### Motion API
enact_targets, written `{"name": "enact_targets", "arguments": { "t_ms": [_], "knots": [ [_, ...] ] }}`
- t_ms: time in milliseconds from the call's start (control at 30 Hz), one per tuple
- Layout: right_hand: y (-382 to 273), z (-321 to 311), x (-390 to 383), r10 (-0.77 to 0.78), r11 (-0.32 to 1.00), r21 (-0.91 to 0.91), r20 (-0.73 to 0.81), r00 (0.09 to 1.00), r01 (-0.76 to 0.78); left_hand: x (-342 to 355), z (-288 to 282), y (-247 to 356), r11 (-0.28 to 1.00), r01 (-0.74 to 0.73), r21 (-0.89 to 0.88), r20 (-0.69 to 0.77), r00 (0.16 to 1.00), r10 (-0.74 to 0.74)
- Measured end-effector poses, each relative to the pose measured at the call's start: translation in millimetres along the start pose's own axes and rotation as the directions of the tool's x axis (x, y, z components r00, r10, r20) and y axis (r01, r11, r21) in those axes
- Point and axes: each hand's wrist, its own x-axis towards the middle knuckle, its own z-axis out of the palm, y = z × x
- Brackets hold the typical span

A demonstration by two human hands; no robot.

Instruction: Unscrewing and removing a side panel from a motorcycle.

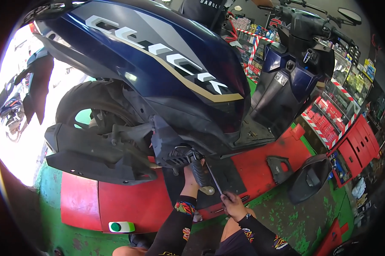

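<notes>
At the frame's lower centre, the right hand (234, 207) is closed round the lower end of 1 slim silver metal tool (214, 179), probably stiff, light and best held there; the left hand (189, 176) is mostly hidden behind the black ribbed footrest (198, 171), so I cannot tell its grip.

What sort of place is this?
Probably a motorcycle repair shop: a dark blue scooter stands over a red platform, with a red drawer cabinet off to the right.
</notes>
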Motion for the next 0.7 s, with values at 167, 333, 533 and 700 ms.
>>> {"name": "enact_targets", "arguments": {
  "t_ms": [167,333,533,700],
  "knots": [
    [-2.4,-2.7,2.8,0.125,0.921,0.333,0.237,0.963,-0.201,-14.0,-22.9,-2.1,0.960,0.279,0.001,0.403,0.879,-0.256],
    [0.4,-15.5,11.4,0.128,0.800,0.478,0.456,0.881,-0.363,-29.6,-18.5,5.1,0.921,0.390,-0.005,0.555,0.767,-0.322],
    [-7.7,-65.8,40.0,0.341,0.918,0.016,0.481,0.808,-0.397,-43.2,-13.2,7.3,0.956,0.294,-0.011,0.463,0.849,-0.256],
    [-72.6,-103.6,65.6,0.523,0.829,-0.468,0.458,0.719,-0.306,-48.9,-10.8,10.1,0.962,0.274,0.012,0.363,0.895,-0.260]
  ]
}}
